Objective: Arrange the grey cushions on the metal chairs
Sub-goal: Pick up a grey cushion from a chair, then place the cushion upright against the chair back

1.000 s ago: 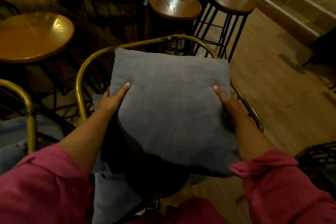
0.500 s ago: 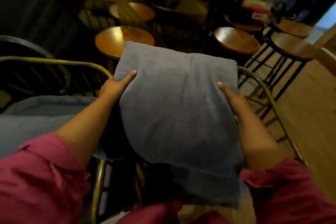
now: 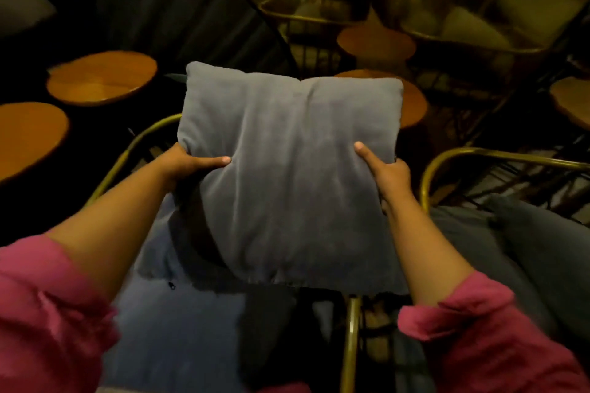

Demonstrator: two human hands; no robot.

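I hold a square grey cushion (image 3: 287, 169) upright in front of me with both hands. My left hand (image 3: 188, 164) grips its left edge, thumb across the front. My right hand (image 3: 388, 174) grips its right edge, thumb on the front as well. The cushion hangs over a brass-framed metal chair (image 3: 134, 150) whose seat carries a blue-grey seat pad (image 3: 178, 322). A second brass chair (image 3: 479, 155) stands to the right with a dark grey cushion (image 3: 536, 249) lying on it.
Round wooden stools stand around: two at the left (image 3: 102, 76) (image 3: 28, 137), one behind the cushion (image 3: 412, 105), another further back (image 3: 376, 41). More brass chairs (image 3: 472, 41) with cushions fill the dim background. A vertical brass post (image 3: 351, 344) separates the two near chairs.
My view and the cushion have swung left, from one chair to the adjoining one. My thumbs now press further onto the cushion's front. Both hands kept their hold.
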